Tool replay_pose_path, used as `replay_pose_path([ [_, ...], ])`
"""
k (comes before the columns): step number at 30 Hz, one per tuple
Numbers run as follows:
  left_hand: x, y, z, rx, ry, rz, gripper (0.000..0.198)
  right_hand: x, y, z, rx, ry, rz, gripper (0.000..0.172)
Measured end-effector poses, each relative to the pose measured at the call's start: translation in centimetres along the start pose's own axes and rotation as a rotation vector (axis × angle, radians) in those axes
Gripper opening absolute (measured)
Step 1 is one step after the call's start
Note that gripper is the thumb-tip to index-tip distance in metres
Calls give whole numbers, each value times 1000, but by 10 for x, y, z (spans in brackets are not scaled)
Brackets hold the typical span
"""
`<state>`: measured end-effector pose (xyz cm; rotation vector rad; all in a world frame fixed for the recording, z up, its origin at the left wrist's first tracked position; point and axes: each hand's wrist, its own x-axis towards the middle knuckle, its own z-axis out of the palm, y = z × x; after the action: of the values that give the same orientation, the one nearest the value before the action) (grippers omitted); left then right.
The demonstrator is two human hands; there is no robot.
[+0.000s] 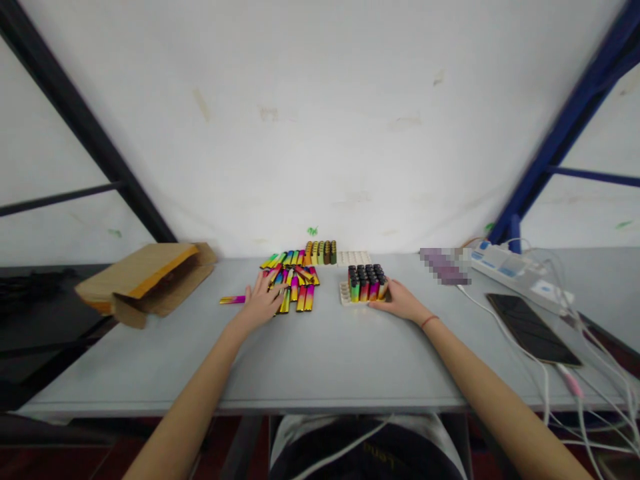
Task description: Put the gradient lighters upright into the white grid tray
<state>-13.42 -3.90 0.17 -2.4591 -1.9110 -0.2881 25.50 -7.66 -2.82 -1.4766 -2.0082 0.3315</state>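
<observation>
1. Left of centre, my left hand lies open, fingers spread on the loose rainbow lighters.
2. Centre: the white tray holds upright black-capped lighters.
3. My right hand touches the tray's right edge; I cannot tell whether it grips.

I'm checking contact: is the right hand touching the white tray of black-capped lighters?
Touching: the head view shows the right hand with its fingers pressed against the near right corner of the white tray.

A plain white wall, scuffed and faintly stained, rises behind a pale grey desk. A black metal strut slants across the left and a blue strut across the right. The light is soft and even. Dark reddish floor shows below the desk's front edge.
</observation>
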Motion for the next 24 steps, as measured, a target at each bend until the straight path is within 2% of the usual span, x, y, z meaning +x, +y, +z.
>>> replay_pose_path([
  [4, -6, 6, 5, 9, 36, 2, 47, 0, -1, -1, -2, -19, -15, 52],
  [7, -3, -2, 0, 20, 71, -28, 48, 0, -1, -2, 2, -29, -16, 52],
  [12, -2, -48, -14, 58, 44, -187, 53, 0, -2, -2, 0, -14, -21, 49],
  [15, -10, -73, -17, 20, -31, -187, 51, 0, -1, -1, 2, -3, -14, 50],
  [17, -16, -81, -17, 11, -34, -169, 47, 0, 0, 0, 2, -2, -11, 51],
  [20, -23, -82, -19, 38, 7, -188, 42, 0, -1, -1, -4, -4, -15, 51],
  [24, -23, -60, -25, -15, 32, -294, 44, 0, -1, -1, -16, -18, -8, 51],
])
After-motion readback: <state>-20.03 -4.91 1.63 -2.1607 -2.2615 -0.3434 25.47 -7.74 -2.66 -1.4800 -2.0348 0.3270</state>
